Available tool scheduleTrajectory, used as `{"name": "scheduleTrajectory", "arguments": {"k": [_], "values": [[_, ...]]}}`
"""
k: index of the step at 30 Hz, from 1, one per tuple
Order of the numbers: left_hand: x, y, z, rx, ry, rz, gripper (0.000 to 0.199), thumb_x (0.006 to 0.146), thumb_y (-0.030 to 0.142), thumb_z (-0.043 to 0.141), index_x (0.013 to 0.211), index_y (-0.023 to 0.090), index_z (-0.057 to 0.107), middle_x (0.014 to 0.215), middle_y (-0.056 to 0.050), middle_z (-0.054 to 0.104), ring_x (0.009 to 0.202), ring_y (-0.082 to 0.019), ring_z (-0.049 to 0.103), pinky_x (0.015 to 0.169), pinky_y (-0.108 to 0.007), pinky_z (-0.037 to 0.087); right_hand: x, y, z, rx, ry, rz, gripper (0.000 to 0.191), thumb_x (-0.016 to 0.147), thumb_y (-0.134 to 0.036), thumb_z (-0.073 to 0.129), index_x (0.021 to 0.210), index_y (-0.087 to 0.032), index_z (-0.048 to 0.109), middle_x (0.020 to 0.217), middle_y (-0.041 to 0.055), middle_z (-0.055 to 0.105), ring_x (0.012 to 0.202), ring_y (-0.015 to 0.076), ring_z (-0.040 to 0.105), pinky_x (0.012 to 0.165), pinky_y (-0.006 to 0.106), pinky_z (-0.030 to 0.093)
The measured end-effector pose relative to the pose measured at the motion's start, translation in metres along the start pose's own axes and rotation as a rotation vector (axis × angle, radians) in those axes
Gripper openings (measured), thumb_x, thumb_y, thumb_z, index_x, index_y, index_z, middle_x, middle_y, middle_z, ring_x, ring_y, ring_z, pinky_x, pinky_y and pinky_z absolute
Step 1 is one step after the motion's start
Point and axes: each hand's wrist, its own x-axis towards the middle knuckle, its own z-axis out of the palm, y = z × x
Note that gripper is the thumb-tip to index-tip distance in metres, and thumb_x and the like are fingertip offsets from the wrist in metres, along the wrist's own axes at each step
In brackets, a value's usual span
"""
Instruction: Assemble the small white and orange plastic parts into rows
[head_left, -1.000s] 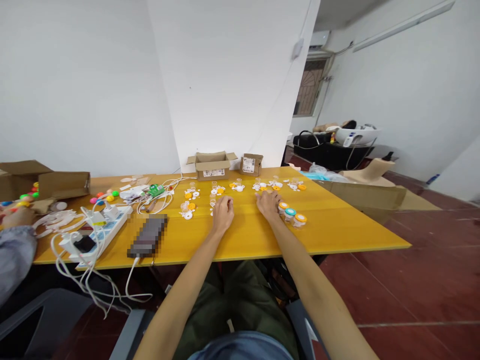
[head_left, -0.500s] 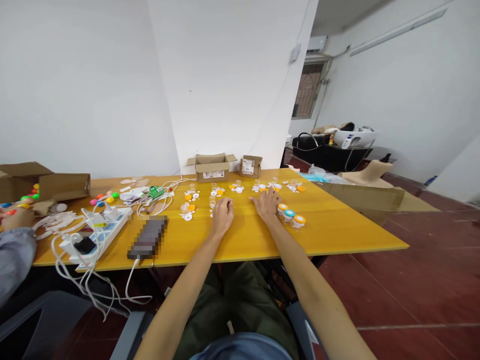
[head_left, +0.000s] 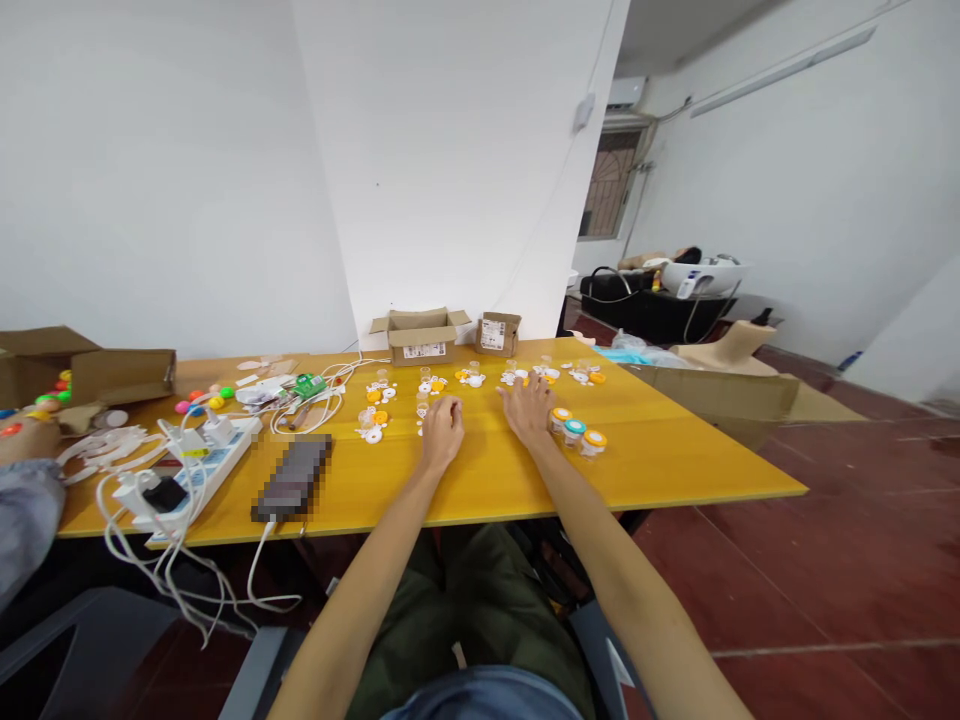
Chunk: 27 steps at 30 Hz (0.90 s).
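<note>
My left hand (head_left: 443,432) rests on the yellow table, its fingers loosely curled in and partly hidden; no object shows in it. To its right, my right hand (head_left: 528,406) lies palm down with fingers spread, holding nothing. Just right of that hand stand three small clear jars with lids: one orange-topped jar (head_left: 560,416), a teal-topped jar (head_left: 574,430) and another orange-topped jar (head_left: 594,441). Beyond my hands sit several small groups of clear cups, white discs and orange rings, such as a white disc (head_left: 373,436) and an orange ring (head_left: 597,378). The right fingertips are close to one group.
Two cardboard boxes, an open box (head_left: 421,350) and a smaller box (head_left: 497,334), stand against the wall. At left are a phone (head_left: 292,478), a power strip (head_left: 217,470) with tangled cables, colored balls (head_left: 216,402) and another person's arm (head_left: 26,495). The table's front edge is near me.
The whole view has shifted slightly, with the scene a little further left. Both my hands keep nearly the same pose and place on the table.
</note>
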Motion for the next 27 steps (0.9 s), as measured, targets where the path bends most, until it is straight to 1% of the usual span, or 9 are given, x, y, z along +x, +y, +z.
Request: {"name": "scheduleTrajectory", "arguments": {"k": [2,4,8,11,13,15,19,23,27], "values": [[0.000,0.001,0.000,-0.012,-0.005,-0.003,0.014,0.092,0.020,0.053,0.086,0.024,0.065,0.085,-0.004,0.069,0.087,-0.021,0.064,0.083,-0.033,0.050,-0.002,-0.002,-0.003,-0.022,-0.006,-0.090,0.036,0.099,-0.028,0.043,0.123,-0.014,0.066,0.143,0.0229,0.055,0.131,0.0389,0.045,0.103,0.051,0.038],[0.001,0.001,0.000,-0.016,-0.003,-0.003,0.014,0.092,0.018,0.053,0.086,0.024,0.064,0.085,-0.004,0.069,0.087,-0.021,0.064,0.083,-0.033,0.050,-0.005,-0.005,-0.006,-0.027,-0.037,-0.232,0.032,0.098,-0.022,0.044,0.119,-0.014,0.068,0.141,0.0207,0.057,0.129,0.0355,0.047,0.104,0.047,0.038],[0.001,0.002,0.001,-0.018,0.015,0.010,0.014,0.092,0.018,0.053,0.086,0.024,0.064,0.085,-0.004,0.069,0.087,-0.021,0.065,0.084,-0.033,0.050,-0.012,-0.012,-0.007,0.024,-0.159,-0.523,0.028,0.098,-0.017,0.045,0.109,-0.017,0.071,0.121,0.0163,0.067,0.117,0.0292,0.056,0.101,0.041,0.042],[0.000,0.003,0.000,-0.022,0.010,0.015,0.015,0.094,0.020,0.051,0.088,0.024,0.064,0.085,-0.004,0.069,0.088,-0.022,0.065,0.085,-0.034,0.050,-0.021,-0.014,-0.003,0.089,-0.254,-0.612,0.028,0.098,-0.015,0.045,0.107,-0.018,0.072,0.113,0.0140,0.071,0.112,0.0262,0.061,0.102,0.039,0.045],[0.000,0.003,0.000,-0.022,0.002,0.013,0.016,0.094,0.021,0.050,0.089,0.024,0.064,0.085,-0.005,0.069,0.089,-0.022,0.065,0.086,-0.034,0.050,-0.029,-0.014,0.001,0.132,-0.283,-0.608,0.030,0.099,-0.017,0.043,0.110,-0.018,0.072,0.117,0.0136,0.072,0.115,0.0250,0.062,0.105,0.039,0.045],[-0.001,0.003,-0.001,-0.020,-0.002,0.009,0.015,0.094,0.021,0.050,0.089,0.025,0.064,0.085,-0.004,0.069,0.089,-0.022,0.065,0.085,-0.033,0.050,-0.037,-0.011,0.005,0.163,-0.295,-0.566,0.033,0.101,-0.020,0.041,0.118,-0.016,0.069,0.129,0.0154,0.068,0.124,0.0246,0.060,0.110,0.039,0.043],[-0.001,0.001,0.000,-0.004,0.015,0.009,0.015,0.094,0.022,0.051,0.089,0.025,0.065,0.083,-0.004,0.068,0.086,-0.021,0.065,0.083,-0.032,0.050,-0.048,-0.002,0.011,0.191,-0.347,-0.474,0.043,0.103,-0.032,0.041,0.138,-0.014,0.059,0.154,0.0176,0.050,0.142,0.0248,0.048,0.118,0.039,0.036],[-0.002,0.001,0.000,-0.001,0.017,0.013,0.014,0.093,0.022,0.052,0.089,0.025,0.065,0.083,-0.004,0.069,0.085,-0.021,0.066,0.082,-0.032,0.050,-0.044,0.003,0.013,0.207,-0.417,-0.397,0.057,0.103,-0.048,0.038,0.148,-0.016,0.051,0.160,0.0152,0.042,0.149,0.0260,0.040,0.122,0.041,0.032],[-0.001,0.001,-0.001,-0.004,0.006,0.004,0.014,0.093,0.022,0.052,0.088,0.025,0.065,0.083,-0.004,0.069,0.083,-0.021,0.066,0.082,-0.032,0.050,-0.030,0.006,0.013,0.198,-0.462,-0.328,0.066,0.102,-0.056,0.036,0.152,-0.015,0.046,0.162,0.0156,0.040,0.152,0.0262,0.034,0.123,0.040,0.029]]}}
